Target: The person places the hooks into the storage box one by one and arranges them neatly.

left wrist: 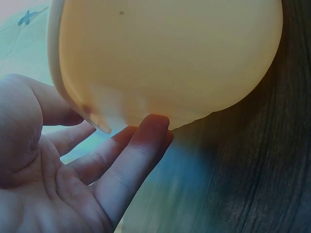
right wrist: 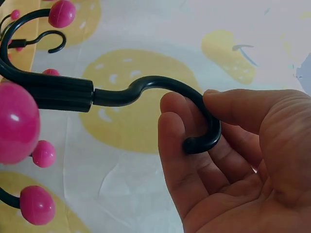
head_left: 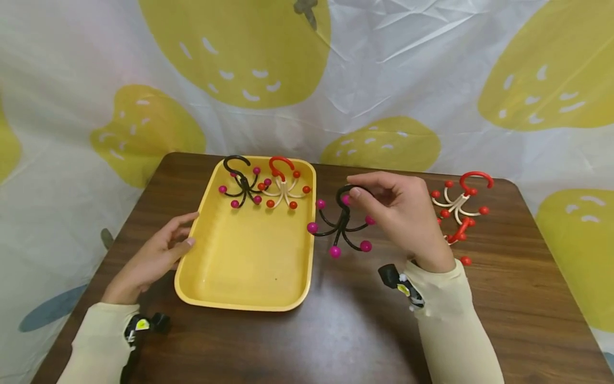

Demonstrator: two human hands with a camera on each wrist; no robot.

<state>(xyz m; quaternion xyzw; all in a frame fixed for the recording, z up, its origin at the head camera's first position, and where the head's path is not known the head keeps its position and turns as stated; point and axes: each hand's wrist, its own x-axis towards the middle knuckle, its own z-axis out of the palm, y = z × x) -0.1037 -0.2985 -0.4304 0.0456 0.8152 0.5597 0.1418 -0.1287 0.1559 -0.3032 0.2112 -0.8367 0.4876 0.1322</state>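
Observation:
My right hand (head_left: 403,213) pinches the curved top of a black octopus-shaped hook hanger (head_left: 344,216) between thumb and fingers. The hanger has several arms with pink ball tips and hangs above the table, just right of the yellow tray (head_left: 310,266). In the right wrist view, the black hook (right wrist: 160,82) curls between thumb and fingers. My left hand (head_left: 155,256) touches the tray's left side with nearly straight fingers. At the tray's far end lie another black hanger (head_left: 244,185) with pink balls and a red-hooked cream hanger (head_left: 283,186) with red balls.
Red-hooked cream hangers (head_left: 461,200) lie at the right of the brown wooden table (head_left: 355,330), one partly hidden behind my right hand. A patterned white curtain (head_left: 268,125) with yellow fruit shapes hangs behind the table and along its sides.

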